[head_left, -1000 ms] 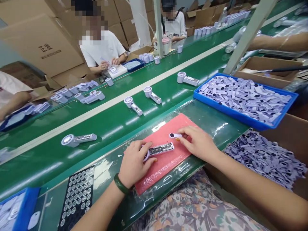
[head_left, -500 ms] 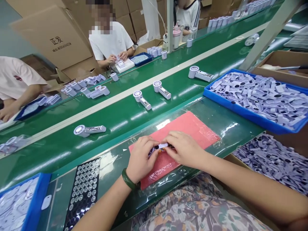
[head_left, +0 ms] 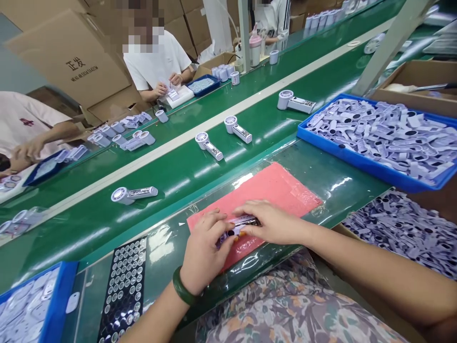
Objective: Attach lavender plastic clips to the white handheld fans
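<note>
Over the pink mat [head_left: 285, 188], both my hands are closed on a small lavender handheld fan [head_left: 247, 220]. My left hand [head_left: 205, 245] covers its left end, fingers curled from above and thumb at the near side. Around the right end, my right hand [head_left: 269, 221] has its fingers on the far side and thumb on the near side. Between them show a dark, shiny open strip of the handle and, nearer me, a lavender cover piece [head_left: 236, 230] with a black oval. Whether the cover touches the handle is hard to tell, and the fan's head is hidden.
Several handheld fans [head_left: 207, 145] lie on the green conveyor belt [head_left: 171, 190]. A blue tray [head_left: 357, 164] of lavender covers stands right, another blue tray [head_left: 59, 305] left, beside a black sheet of round stickers [head_left: 123, 281]. Co-workers [head_left: 157, 62] sit across the belt.
My right hand has tilted and its fingers have shifted, so more of the fan's dark handle strip shows. My left hand has moved slightly down and left. The view has shifted a little.
</note>
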Demonstrator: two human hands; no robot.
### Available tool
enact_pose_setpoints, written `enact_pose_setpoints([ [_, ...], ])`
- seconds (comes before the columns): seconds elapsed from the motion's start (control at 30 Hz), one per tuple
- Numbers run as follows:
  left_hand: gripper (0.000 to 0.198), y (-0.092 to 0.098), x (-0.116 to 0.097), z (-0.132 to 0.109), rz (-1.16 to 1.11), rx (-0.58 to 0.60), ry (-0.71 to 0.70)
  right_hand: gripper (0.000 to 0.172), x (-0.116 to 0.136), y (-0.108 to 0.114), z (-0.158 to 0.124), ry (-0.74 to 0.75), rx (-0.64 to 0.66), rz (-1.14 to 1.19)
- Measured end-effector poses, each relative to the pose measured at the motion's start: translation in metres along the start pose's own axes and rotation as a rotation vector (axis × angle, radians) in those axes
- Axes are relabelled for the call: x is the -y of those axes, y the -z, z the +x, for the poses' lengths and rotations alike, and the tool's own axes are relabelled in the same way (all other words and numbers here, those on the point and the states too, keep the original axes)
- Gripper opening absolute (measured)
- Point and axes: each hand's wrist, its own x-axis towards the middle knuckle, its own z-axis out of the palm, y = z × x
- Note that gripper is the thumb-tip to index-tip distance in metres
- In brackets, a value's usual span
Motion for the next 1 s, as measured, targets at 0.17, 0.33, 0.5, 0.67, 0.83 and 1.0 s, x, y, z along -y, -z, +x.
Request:
enact_pose_setpoints([
  [0.17,0.026,-0.013,-0.016,-0.014,0.1,-0.035,0.006,0.033,0.004,-0.009,-0.012,0.046,0.007,-0.135],
  [0.33,0.023,-0.017,-0.018,-0.012,0.101,-0.054,0.042,0.032,0.001,-0.012,-0.01,0.063,-0.02,-0.131],
  [0.5,0.033,-0.014,-0.023,-0.015,0.072,-0.027,0.097,0.036,-0.005,-0.01,-0.014,0.126,0.002,-0.059],
  [0.67,0.038,-0.019,-0.033,-0.015,0.068,-0.086,0.164,0.029,-0.004,-0.014,-0.014,0.112,-0.04,-0.12],
  [0.83,0.043,-0.012,-0.038,-0.013,0.192,0.01,0.108,0.034,-0.003,-0.016,-0.015,0.121,-0.033,-0.043],
  [1.0,0.034,0.02,0.02,-0.002,0.399,0.079,-0.176,0.055,-0.019,0.021,-0.026,0.149,-0.27,-0.096],
])
